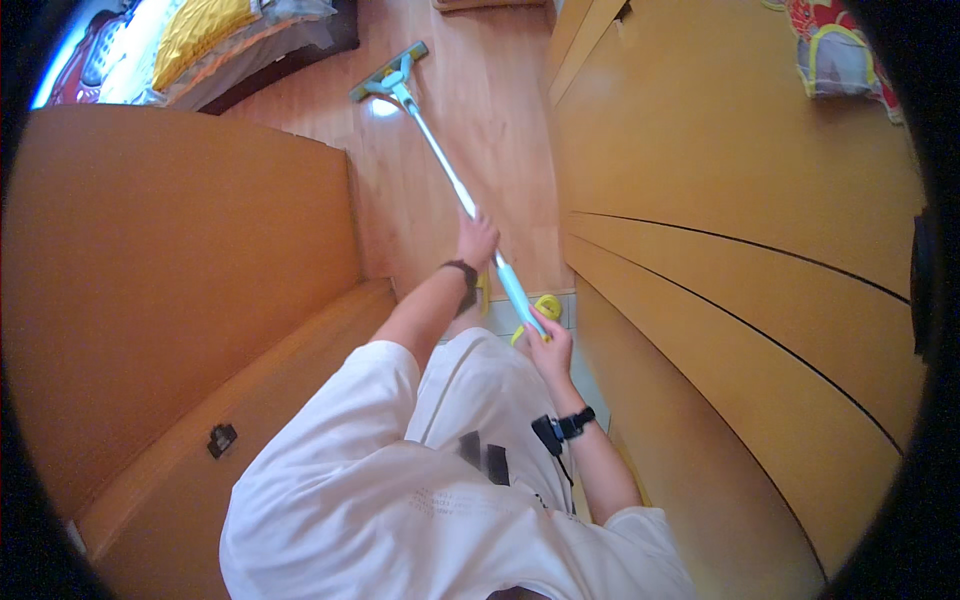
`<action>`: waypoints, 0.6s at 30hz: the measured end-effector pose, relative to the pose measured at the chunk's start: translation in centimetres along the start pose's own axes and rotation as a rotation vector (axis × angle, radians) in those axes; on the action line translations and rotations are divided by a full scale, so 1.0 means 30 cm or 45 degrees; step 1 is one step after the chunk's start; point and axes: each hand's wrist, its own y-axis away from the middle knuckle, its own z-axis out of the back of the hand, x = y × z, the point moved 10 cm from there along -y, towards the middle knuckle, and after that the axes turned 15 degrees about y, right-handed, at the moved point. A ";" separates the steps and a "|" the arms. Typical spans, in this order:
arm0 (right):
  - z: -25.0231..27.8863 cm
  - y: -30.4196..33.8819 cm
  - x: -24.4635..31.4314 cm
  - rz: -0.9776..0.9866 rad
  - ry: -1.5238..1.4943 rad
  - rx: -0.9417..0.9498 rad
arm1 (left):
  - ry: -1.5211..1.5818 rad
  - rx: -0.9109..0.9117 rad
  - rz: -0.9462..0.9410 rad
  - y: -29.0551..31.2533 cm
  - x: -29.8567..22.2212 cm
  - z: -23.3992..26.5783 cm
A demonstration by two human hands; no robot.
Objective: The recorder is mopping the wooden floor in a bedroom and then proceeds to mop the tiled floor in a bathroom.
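Observation:
A mop (432, 142) with a white pole and a pale blue-green head stretches from me toward the far left, its flat head resting on the wood floor. My left hand (478, 238) is closed around the middle of the pole. Lower down, my right hand (550, 345) grips the end of the turquoise handle. Both wrists carry dark bands, and a small black device sits on the right one. Below the handle end, a yellow slipper (547, 307) shows in part on my foot; the other is mostly hidden.
A brown wooden door (190, 200) stands close on the left. Tall yellow-brown cabinets (740, 200) line the right, with a red patterned cloth (840, 50) hanging at the top. A bed (270, 60) with yellow bedding is at the far left. Wood floor (500, 120) meets pale tiles (590, 375) near my feet.

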 end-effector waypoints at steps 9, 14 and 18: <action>-0.051 0.026 -0.028 -0.212 -0.016 0.117 | 0.156 -0.162 0.095 0.063 0.033 0.030; -0.044 0.037 -0.060 -0.110 -0.010 0.121 | 0.527 -0.359 0.045 0.084 0.029 -0.002; -0.048 0.019 0.047 -0.248 -0.111 0.155 | 0.495 -0.210 0.024 0.052 0.086 0.028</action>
